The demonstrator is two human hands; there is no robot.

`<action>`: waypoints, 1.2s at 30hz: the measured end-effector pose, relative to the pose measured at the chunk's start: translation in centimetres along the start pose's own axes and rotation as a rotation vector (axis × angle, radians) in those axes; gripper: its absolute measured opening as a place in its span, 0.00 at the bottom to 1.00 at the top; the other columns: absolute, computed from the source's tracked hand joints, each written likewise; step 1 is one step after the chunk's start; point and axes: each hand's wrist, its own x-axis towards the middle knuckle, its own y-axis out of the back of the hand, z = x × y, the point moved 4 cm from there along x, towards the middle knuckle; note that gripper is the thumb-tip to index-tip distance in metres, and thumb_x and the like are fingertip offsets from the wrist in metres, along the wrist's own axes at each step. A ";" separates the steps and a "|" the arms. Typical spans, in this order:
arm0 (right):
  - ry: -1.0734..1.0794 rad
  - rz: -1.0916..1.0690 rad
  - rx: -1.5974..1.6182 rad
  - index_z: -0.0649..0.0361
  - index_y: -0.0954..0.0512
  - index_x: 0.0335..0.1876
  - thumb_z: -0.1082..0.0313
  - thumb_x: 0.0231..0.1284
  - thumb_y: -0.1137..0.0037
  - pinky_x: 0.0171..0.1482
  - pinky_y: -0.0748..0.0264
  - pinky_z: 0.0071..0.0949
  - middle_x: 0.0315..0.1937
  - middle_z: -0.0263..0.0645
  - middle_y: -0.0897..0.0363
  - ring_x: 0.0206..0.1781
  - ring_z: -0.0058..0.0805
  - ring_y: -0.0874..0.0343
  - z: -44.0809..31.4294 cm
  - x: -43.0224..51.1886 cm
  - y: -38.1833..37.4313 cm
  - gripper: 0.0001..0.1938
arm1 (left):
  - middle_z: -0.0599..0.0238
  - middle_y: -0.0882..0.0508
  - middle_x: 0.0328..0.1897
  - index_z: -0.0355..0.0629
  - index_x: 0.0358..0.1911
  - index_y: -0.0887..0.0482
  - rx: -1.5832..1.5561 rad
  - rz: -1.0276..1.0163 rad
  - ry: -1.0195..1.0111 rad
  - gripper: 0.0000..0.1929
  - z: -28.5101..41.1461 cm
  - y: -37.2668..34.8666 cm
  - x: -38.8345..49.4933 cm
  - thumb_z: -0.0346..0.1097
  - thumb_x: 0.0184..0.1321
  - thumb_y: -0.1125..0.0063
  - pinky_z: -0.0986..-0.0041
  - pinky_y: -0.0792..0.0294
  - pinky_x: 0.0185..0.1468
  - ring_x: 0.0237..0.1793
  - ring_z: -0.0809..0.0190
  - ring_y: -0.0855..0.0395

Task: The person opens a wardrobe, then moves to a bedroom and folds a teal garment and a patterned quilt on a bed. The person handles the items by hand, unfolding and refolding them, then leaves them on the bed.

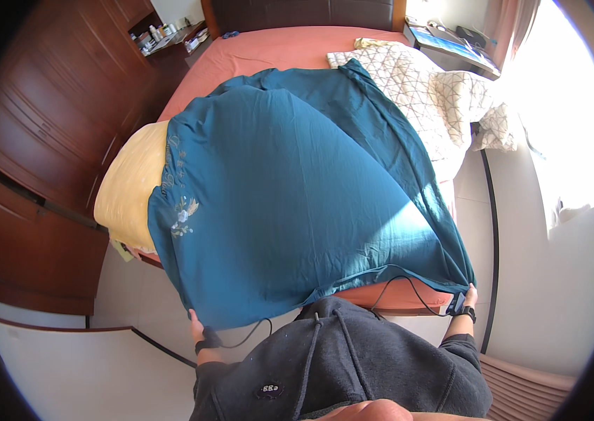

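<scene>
A teal duvet cover or sheet (276, 194) with floral embroidery and lettering on its left side spreads from me across the bed. My left hand (196, 325) grips its near left corner. At the near right corner, my right hand (469, 297) holds the same cloth, arms wide apart. The near edge sags between my hands and hangs close to my body. Beneath it shows a coral fitted sheet (270, 47) on the mattress. Each wrist wears a dark strapped device with a black cable.
A pale yellow quilt (131, 184) lies bunched at the bed's left side. A white patterned comforter (407, 100) is heaped at the right. Brown wooden wardrobes (49, 121) stand left; a nightstand (449, 47) stands by the headboard (305, 14). Bright window (565, 105) at right.
</scene>
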 end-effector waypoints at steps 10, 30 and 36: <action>-0.098 -0.281 0.130 0.68 0.29 0.46 0.53 0.62 0.60 0.47 0.25 0.35 0.41 0.46 0.23 0.40 0.38 0.22 0.4 -8.2 -1.3 0.22 | 0.58 0.23 0.46 0.31 0.49 0.28 0.821 -0.366 0.020 0.21 -5.5 -7.6 4.3 0.38 0.55 0.45 0.67 0.34 0.48 0.44 0.59 0.25; -0.028 -0.506 -0.019 0.55 0.33 0.49 0.71 0.60 0.61 0.38 0.25 0.28 0.37 0.35 0.27 0.35 0.27 0.26 -3.7 -5.9 1.4 0.12 | 0.54 0.25 0.46 0.34 0.51 0.32 0.040 -0.255 0.022 0.22 -10.9 -9.2 -13.7 0.41 0.58 0.48 0.60 0.31 0.46 0.44 0.53 0.24; 0.141 -0.163 -0.186 0.58 0.28 0.45 0.67 0.57 0.55 0.37 0.27 0.29 0.32 0.37 0.25 0.35 0.28 0.26 -6.6 0.6 12.0 0.11 | 0.61 0.20 0.38 0.38 0.46 0.26 0.530 -0.154 0.120 0.20 -12.1 3.9 -17.4 0.46 0.58 0.48 0.67 0.27 0.35 0.34 0.59 0.21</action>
